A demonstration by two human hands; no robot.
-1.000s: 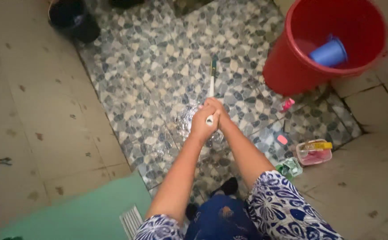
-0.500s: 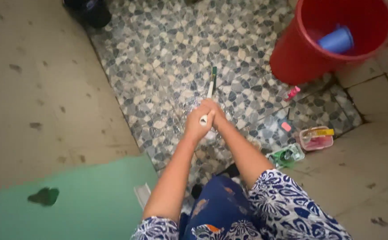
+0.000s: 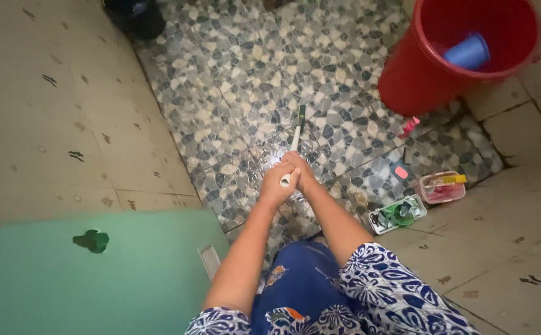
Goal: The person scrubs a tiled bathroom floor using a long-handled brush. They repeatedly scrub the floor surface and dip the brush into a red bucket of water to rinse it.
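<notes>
- Gripping a long white handle (image 3: 293, 147), both hands meet over the pebble-patterned floor (image 3: 233, 93).
- Left hand (image 3: 276, 186) is curled tight around the handle's upper end, the white tip showing just above the fingers.
- Right hand (image 3: 303, 174) is wrapped round the same handle, touching the left hand on its far side; its fingers are mostly hidden.
- Handle slants away from the person, and its dark green head (image 3: 301, 114) rests on the floor, where a wet shine shows near the hands.
- Red bucket (image 3: 431, 74) stands at the upper right, well apart from the hands, with a blue cup (image 3: 467, 52) inside.
- Green-and-white soap dish (image 3: 398, 214) and a clear pink dish (image 3: 443, 187) sit by the right wall, with a small pink item (image 3: 409, 126) near the bucket.
- Beige tiled walls rise on both sides; a green door (image 3: 97, 273) fills the lower left.
- Dark container (image 3: 135, 15) sits at the top edge.
- Person wears blue floral clothing (image 3: 369, 298).
</notes>
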